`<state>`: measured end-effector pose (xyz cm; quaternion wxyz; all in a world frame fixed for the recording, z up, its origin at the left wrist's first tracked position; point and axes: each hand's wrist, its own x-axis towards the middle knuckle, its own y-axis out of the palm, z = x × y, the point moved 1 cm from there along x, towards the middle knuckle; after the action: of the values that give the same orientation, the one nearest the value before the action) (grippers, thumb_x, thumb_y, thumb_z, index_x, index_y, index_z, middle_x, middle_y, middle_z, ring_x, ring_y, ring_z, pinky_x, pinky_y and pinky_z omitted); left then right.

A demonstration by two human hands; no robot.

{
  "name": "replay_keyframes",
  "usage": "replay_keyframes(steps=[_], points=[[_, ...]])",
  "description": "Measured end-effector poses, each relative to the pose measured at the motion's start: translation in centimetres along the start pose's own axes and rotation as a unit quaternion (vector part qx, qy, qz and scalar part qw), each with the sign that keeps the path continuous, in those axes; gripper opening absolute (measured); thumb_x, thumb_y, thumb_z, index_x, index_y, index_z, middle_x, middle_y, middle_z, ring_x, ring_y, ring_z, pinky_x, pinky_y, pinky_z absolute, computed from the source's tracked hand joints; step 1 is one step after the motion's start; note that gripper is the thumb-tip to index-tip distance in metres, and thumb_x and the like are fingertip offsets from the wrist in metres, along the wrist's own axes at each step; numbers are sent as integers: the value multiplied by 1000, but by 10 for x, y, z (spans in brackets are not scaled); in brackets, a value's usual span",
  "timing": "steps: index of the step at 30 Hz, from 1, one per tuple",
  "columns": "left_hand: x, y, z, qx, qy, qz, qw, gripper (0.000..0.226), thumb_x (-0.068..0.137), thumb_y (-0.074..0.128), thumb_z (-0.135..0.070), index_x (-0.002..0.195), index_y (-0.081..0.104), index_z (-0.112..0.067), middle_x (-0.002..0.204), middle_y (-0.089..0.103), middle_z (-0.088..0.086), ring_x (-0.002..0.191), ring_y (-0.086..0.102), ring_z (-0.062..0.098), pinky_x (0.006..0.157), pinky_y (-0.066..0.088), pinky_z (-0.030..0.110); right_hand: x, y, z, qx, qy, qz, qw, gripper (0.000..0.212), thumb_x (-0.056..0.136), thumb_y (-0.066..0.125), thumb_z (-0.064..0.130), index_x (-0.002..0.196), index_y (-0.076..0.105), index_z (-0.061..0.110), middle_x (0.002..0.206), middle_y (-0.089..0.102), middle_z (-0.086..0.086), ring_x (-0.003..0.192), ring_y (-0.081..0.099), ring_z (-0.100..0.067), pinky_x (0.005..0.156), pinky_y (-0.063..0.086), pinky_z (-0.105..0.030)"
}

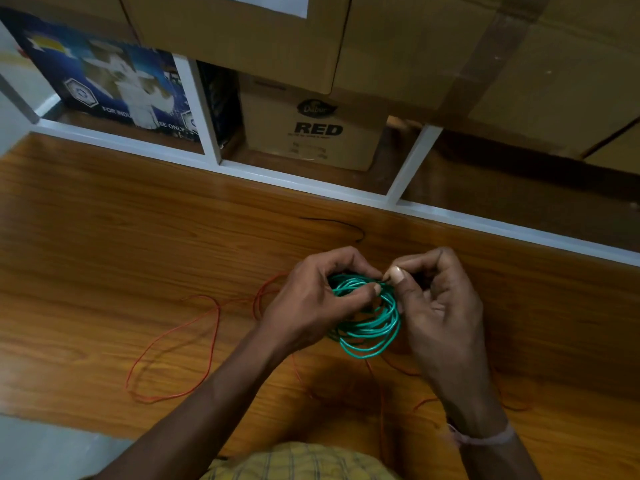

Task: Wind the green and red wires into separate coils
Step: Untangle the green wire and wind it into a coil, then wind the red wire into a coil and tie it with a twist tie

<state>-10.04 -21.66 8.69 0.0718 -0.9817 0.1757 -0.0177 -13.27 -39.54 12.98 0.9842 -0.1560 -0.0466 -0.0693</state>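
Both hands, left and right, pinch the green wire coil between them; tuck its end snugly round the loops (probably the finishing wrap). The red wire sprawls left of them, uncoiled.

You are looking down at a wooden table whose far edge is meeting a white shelf frame. Behind that frame, a brown carton printed "RED" is sitting beside a blue printed box, with large taped cardboard boxes stacked above. A thin black wire is lying on the table near the frame.
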Motion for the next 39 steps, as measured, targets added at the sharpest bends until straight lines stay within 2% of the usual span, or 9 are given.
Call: replay_keyframes(steps=[7,16,19,24,28,30,32,35,39], points=[[15,0,2,-20,-3,-1,1000,16,98,77,-16,114,78,-16,104,80,-2,95,78,13,75,64,32,24,-12,0,41,69,16,997,17,94,74,8,109,66,10,94,74,-8,78,71,-9,68,58,-22],[24,4,12,18,-18,12,1000,11,98,75,-18,109,78,-16,101,80,-3,92,78,12,76,67,43,24,-1,-11,-24,-1,1,1000,32,94,73,0,113,58,21,92,70,2,89,72,-16,77,61,-30],[34,1,15,45,-15,9,999,10,98,76,-19,108,78,-18,100,80,-4,93,77,9,78,67,42,31,3,-17,-12,4,-15,1000,38,94,73,-1,118,54,22,91,71,1,88,73,-14,76,60,-26],[60,-4,36,-10,-55,-11,998,15,99,75,-15,113,76,-12,102,80,3,92,78,17,76,62,32,60,2,-41,-30,86,-35,995,30,96,77,24,122,62,23,98,76,9,96,71,0,79,53,-12],[76,-1,52,-87,-101,-3,991,23,100,70,-10,122,70,-3,109,79,10,96,78,17,79,60,24,68,-2,-62,6,221,-16,975,30,97,69,45,120,68,27,118,71,12,112,64,-1,98,52,-29],[85,1,62,-99,-113,-1,989,26,99,70,-7,125,69,-6,114,78,9,102,77,18,86,61,29,67,1,-71,78,292,21,953,27,98,70,40,117,71,22,116,75,4,109,70,-10,92,57,-33],[100,4,73,-78,-124,-2,989,29,97,73,-9,125,69,-13,118,77,5,107,76,17,92,63,37,72,3,-79,129,336,42,932,19,99,70,29,114,70,16,113,76,-3,103,73,-16,75,62,-30],[123,7,83,-27,-128,15,991,30,97,75,-18,127,68,-17,121,75,4,111,75,19,96,63,46,93,2,-99,128,357,21,925,17,100,69,17,113,65,7,113,71,-10,98,71,-20,58,60,-23],[154,8,90,-26,-150,11,988,25,100,70,-16,124,62,-16,125,68,6,116,71,23,95,63,50,128,-5,-130,135,353,-48,925,32,100,69,14,126,58,-1,122,68,-14,104,71,-22,68,62,-27]])
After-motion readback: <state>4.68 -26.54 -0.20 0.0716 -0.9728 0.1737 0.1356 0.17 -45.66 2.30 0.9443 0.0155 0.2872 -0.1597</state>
